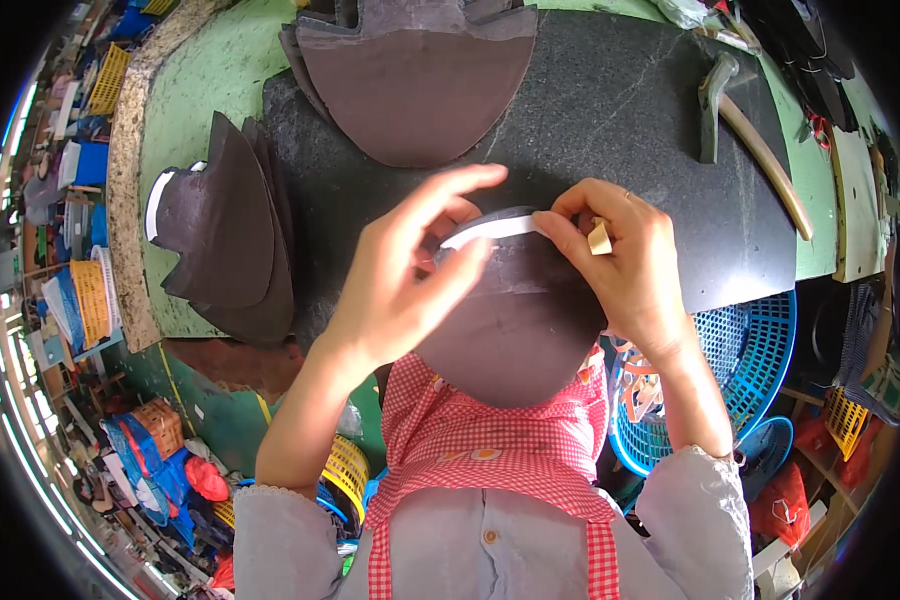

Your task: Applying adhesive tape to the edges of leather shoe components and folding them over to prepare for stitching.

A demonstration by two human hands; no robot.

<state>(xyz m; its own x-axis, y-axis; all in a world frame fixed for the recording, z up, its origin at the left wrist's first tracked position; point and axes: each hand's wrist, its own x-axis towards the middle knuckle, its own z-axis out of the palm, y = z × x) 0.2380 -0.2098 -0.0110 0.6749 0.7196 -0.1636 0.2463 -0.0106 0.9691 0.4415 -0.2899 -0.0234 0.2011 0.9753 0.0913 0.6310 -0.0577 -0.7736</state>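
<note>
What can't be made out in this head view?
- Upper edge of the dark leather piece under the white strip: hidden by the left hand and right hand.
- Top stack of leather pieces: cut off by the frame's top edge.
- Hammer head: details too small.

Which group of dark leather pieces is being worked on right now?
The single dark piece at the slab's near edge, under both hands, white strip along its top. The other two are untouched stacks, left and far.

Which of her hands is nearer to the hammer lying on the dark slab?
Right. The right hand pinches the white strip just below-left of the hammer; the left hand sits farther left, across the dark piece.
</note>
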